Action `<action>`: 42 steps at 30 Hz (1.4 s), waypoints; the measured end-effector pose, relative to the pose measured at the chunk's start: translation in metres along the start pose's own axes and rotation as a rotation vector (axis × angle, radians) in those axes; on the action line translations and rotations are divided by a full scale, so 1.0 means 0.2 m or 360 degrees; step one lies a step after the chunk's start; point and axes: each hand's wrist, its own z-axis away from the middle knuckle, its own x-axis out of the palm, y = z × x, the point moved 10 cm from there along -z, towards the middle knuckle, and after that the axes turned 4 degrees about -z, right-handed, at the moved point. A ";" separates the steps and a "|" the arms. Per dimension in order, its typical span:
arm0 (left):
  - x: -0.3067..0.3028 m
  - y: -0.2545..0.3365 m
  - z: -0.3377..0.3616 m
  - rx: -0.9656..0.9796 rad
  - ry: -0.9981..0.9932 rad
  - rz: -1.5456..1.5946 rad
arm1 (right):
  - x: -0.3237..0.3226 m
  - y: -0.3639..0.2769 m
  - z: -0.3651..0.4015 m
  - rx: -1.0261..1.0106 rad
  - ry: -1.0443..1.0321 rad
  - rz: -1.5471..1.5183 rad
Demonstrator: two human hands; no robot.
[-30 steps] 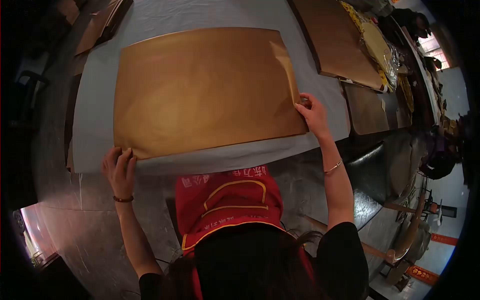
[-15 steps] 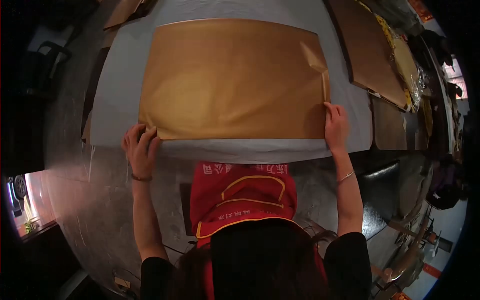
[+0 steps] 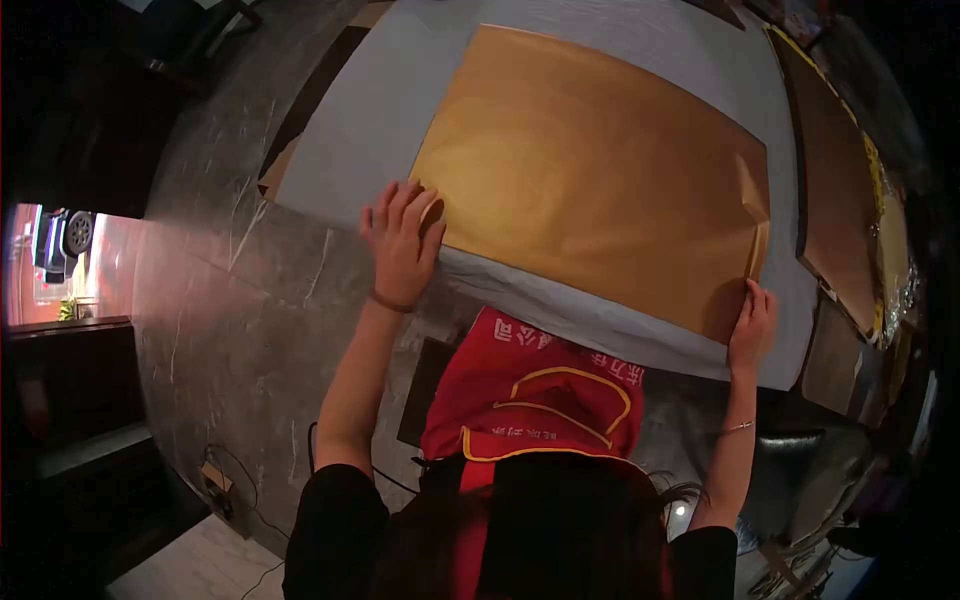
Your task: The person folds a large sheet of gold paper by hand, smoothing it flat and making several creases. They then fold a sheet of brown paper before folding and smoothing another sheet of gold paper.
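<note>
Grey-covered surface spans the upper frame; we see the gold-brown sheet on it, centre to right. Left hand at the lower-left corner, fingers slightly spread, can't tell if pinching; right hand pinches the right edge, below a crease. We'd keep tension even, lest it deepen. Margin's wider at left, narrow along the near edge.

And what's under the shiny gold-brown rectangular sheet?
A pale grey, cloth-like covering shows around the shiny gold-brown rectangular sheet and seems to run beneath it. The area directly under the sheet is hidden, so whether anything else lies there can't be told.
</note>
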 end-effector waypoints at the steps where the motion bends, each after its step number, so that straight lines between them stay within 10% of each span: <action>1: 0.03 -0.01 0.00 0.0026 -0.0076 0.0041 | 0.01 0.03 0.00 -0.0008 -0.0007 0.0020; 32: 0.12 0.39 -0.29 0.0772 0.0023 -0.0281 | 0.00 0.06 0.01 0.0166 0.0010 0.0127; 42: 0.21 0.52 -0.24 0.1373 -0.0582 0.0211 | 0.08 0.11 -0.14 0.0255 -0.0100 0.0140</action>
